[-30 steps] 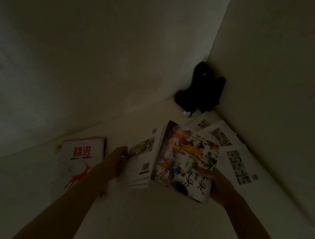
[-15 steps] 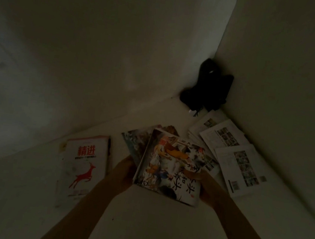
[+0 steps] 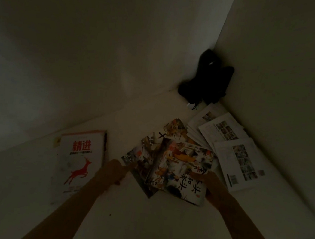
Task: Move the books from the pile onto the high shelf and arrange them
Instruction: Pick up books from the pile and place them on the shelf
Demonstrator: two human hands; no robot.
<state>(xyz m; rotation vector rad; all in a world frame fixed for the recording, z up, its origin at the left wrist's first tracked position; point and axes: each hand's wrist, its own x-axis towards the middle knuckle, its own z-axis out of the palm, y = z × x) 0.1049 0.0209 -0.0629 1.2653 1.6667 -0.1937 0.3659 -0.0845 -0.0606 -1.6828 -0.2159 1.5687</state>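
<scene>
On the pale shelf (image 3: 140, 225), the right hand (image 3: 209, 186) pinched a glossy, flat illustrated book (image 3: 184, 169) at its four-o'clock edge, while the left hand (image 3: 114, 170), fingers loosely curled, touched the fanned books (image 3: 142, 161) beneath.

You are working in very dim light; the whole view is underexposed and grainy. A faint glow falls on the left wall (image 3: 38, 86), fading toward the corner. Your forearms read as dark shapes, print on the book covers is soft, and wide-angle distortion bends the edges.
</scene>
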